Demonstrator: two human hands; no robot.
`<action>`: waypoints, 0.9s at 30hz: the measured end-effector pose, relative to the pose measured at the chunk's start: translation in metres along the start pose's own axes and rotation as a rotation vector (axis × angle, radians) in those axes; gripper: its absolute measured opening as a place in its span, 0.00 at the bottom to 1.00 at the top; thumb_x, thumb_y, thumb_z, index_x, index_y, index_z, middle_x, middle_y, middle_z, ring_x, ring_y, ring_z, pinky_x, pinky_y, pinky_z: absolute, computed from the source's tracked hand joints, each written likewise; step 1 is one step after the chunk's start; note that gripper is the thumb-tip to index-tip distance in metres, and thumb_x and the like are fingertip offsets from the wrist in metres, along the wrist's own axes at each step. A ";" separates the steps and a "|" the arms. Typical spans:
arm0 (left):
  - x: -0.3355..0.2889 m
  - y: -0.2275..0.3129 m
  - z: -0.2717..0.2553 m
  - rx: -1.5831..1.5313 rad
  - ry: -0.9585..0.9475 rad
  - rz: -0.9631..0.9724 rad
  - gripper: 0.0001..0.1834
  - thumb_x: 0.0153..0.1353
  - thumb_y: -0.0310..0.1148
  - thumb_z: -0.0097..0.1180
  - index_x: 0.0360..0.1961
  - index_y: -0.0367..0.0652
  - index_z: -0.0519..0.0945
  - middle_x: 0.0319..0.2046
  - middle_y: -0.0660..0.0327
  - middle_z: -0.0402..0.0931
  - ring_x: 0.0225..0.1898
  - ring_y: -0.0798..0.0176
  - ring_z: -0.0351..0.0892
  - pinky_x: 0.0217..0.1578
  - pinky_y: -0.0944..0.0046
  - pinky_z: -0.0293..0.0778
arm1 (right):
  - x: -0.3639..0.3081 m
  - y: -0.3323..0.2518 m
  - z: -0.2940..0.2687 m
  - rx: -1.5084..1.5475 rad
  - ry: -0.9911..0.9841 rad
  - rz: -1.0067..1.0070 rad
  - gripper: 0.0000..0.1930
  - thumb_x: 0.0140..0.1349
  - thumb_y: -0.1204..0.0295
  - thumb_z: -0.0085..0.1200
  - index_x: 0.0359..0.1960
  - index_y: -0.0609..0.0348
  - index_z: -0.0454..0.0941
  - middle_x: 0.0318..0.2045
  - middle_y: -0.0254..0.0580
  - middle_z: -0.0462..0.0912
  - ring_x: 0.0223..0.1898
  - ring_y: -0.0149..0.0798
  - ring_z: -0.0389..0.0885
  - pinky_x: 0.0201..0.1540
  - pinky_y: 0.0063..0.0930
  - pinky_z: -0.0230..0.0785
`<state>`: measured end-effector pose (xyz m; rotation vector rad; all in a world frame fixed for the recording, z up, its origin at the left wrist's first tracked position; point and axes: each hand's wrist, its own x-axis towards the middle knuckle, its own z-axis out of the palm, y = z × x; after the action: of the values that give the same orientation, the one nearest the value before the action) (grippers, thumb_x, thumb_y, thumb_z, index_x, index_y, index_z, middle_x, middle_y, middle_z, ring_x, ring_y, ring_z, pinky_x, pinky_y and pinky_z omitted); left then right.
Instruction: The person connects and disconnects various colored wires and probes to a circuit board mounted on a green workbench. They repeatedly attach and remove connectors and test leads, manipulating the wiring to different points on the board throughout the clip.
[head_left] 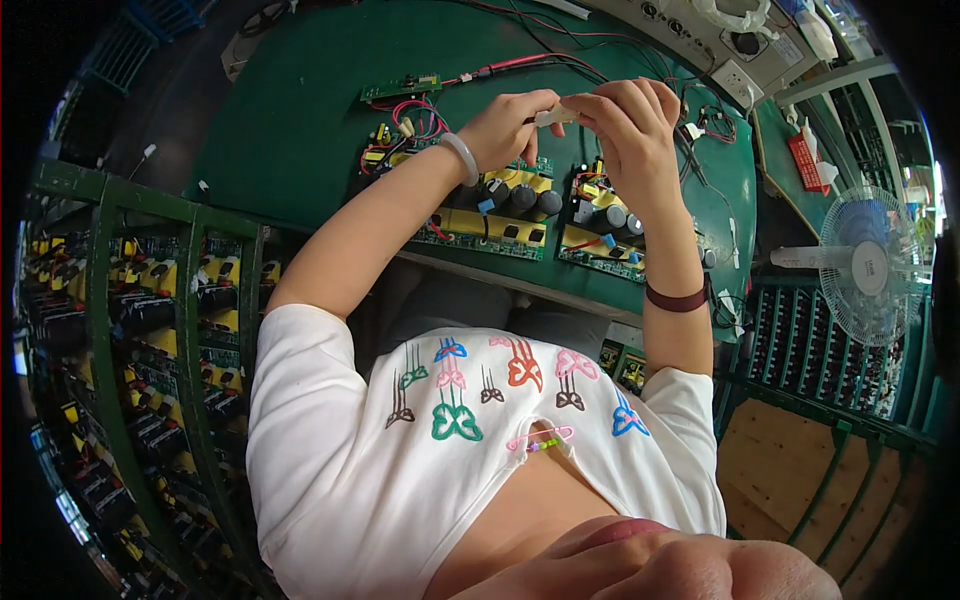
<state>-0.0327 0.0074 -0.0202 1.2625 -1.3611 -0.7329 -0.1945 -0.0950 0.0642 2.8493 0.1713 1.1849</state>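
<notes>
My left hand (512, 128), with a pale bangle on its wrist, and my right hand (635, 118), with a dark band, meet above the bench. Between their closed fingertips is a small whitish piece (556, 117) with a dark tip; its exact kind is too small to tell. Under my left hand lies a green circuit board (480, 243) with black cylindrical capacitors and yellow parts. A second such circuit board (590, 243) sits below my right hand, partly hidden by that forearm. Beyond my left wrist rests a narrow green circuit board (400, 90) with red and pink wires.
Red and black test leads (505, 67) cross the green bench mat (290, 140) toward a grey instrument panel (680, 25) and socket (737, 82). A fan (868, 266) stands at right. Green racks (150, 200) holding several boards line the left.
</notes>
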 end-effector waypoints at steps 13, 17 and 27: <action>0.004 -0.016 0.002 0.136 0.081 0.165 0.16 0.71 0.27 0.49 0.58 0.42 0.70 0.38 0.60 0.80 0.36 0.70 0.77 0.37 0.68 0.71 | -0.005 0.004 0.010 0.129 0.004 0.142 0.10 0.56 0.79 0.57 0.39 0.52 0.80 0.35 0.33 0.79 0.40 0.40 0.78 0.53 0.37 0.65; -0.002 0.004 0.003 0.000 0.075 0.140 0.17 0.73 0.35 0.51 0.59 0.42 0.69 0.37 0.64 0.76 0.33 0.69 0.72 0.38 0.67 0.70 | -0.015 0.016 0.012 0.255 0.013 0.351 0.07 0.61 0.79 0.56 0.40 0.55 0.79 0.34 0.37 0.81 0.39 0.45 0.79 0.49 0.38 0.67; 0.003 -0.005 -0.004 0.104 0.041 0.207 0.17 0.76 0.40 0.44 0.35 0.37 0.74 0.27 0.62 0.70 0.32 0.66 0.68 0.37 0.65 0.68 | -0.017 0.016 0.012 0.296 -0.001 0.398 0.07 0.59 0.81 0.56 0.39 0.58 0.80 0.34 0.40 0.82 0.37 0.49 0.80 0.45 0.37 0.71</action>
<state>-0.0275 0.0043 -0.0235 1.1888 -1.4866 -0.4956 -0.1964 -0.1134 0.0455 3.2490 -0.2573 1.3164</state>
